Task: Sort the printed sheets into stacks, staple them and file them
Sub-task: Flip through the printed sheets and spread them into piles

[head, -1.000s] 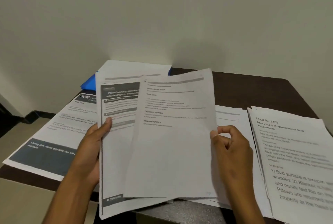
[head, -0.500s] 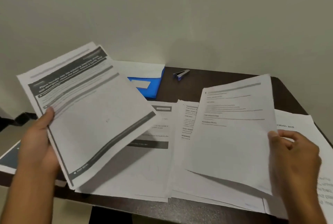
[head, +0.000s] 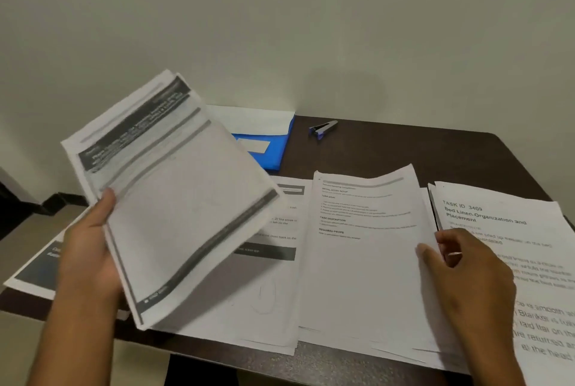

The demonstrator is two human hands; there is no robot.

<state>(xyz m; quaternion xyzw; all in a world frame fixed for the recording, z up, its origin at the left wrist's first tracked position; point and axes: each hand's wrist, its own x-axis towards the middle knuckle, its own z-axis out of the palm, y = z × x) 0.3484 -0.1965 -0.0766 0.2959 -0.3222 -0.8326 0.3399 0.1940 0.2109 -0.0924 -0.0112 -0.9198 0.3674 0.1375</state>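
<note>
A: Far left of the dark table (head: 389,149)?
B: A sheet with a dark footer band (head: 34,270), flat, hanging over the table's left edge.

A: Left hand (head: 90,249)?
B: Raised above the table, gripping a sheaf of printed sheets (head: 174,199) by the left margin, thumb on top. Sheaf tilted, top corner toward the wall; blurred, print unreadable.

A: Under it?
B: A flat stack with a dark bar across it (head: 267,261), partly hidden by the sheaf. Behind, a blue folder (head: 273,149) with white paper on top, against the wall. A stapler (head: 322,129) just right of the folder, apart from all the paper.

A: Centre?
B: The middle stack (head: 364,261); top sheet headed with task text, lower half blank.

A: Right hand (head: 466,273)?
B: At that stack's right edge, thumb on the top sheet, fingers curled at the edge. Cannot tell if it pinches the sheet or only rests there.

A: Far right?
B: A stack headed "TASK ID 3409" (head: 504,230), flat, just beside the middle stack, partly under the right wrist.
</note>
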